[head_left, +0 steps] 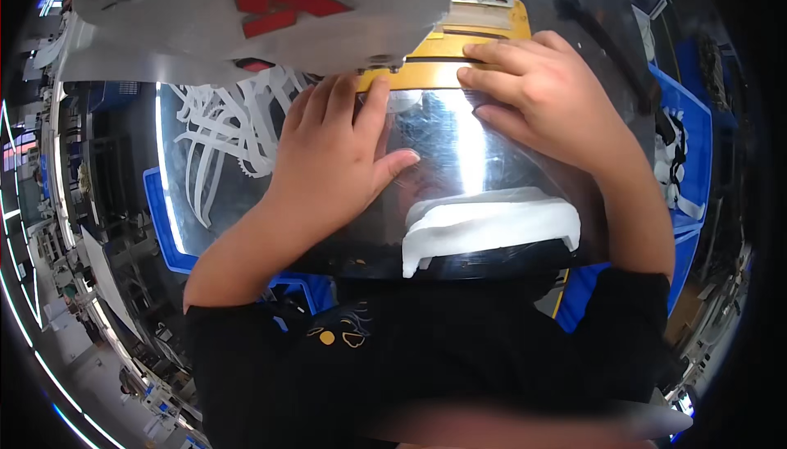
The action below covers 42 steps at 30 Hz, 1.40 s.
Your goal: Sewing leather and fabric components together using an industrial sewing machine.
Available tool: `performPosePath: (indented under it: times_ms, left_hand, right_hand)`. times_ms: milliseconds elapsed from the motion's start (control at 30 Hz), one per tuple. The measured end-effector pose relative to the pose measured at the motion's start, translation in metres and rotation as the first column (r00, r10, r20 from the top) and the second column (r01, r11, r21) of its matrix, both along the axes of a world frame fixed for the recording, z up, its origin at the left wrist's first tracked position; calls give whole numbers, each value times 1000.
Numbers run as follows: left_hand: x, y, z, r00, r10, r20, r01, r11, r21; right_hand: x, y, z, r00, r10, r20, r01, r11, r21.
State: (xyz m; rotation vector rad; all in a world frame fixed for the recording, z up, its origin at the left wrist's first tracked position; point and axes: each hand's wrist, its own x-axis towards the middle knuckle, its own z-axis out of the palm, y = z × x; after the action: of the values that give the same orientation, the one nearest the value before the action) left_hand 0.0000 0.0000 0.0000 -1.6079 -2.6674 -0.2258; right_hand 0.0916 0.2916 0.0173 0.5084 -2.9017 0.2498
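A yellow slotted template [426, 77] lies beneath the grey head [164, 14] of a machine with red emblem pieces. My left hand [336, 154] rests at the template's left part, fingertips on or near it, partly under the head, thumb out on the shiny metal plate [447, 145]. My right hand [541, 96] lies with its index and middle fingertips on the template's right part, fingers apart. A stack of white cut pieces [488, 223] lies near the plate's front edge. Whether anything is under the template cannot be made out.
White strips [225, 121] are heaped at the plate's left. Blue bins stand at the left, below the front edge and at the right [693, 162], the right one holding black and white pieces. A black bar [602, 47] runs along the back right. Workstations show at the rims.
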Motion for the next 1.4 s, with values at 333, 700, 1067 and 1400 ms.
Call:
performPosePath:
  times_ms: [333, 700, 1067, 1400]
  left_hand:
    - [-23, -15, -2, 1000, 18, 12, -19, 996, 90]
    - [-17, -2, -8, 999, 24, 43, -27, 998, 55]
    - [-16, -6, -6, 999, 21, 34, -22, 1000, 12]
    - [-25, -9, -9, 999, 23, 29, -24, 999, 43]
  right_hand:
    - [-9, -7, -4, 998, 21, -61, -24, 998, -52]
    - [-5, 0, -21, 991, 75, -111, -81, 996, -47]
    - [-4, -7, -25, 995, 100, -12, -100, 995, -28]
    - [-4, -10, -31, 996, 92, 1, -92, 996, 8]
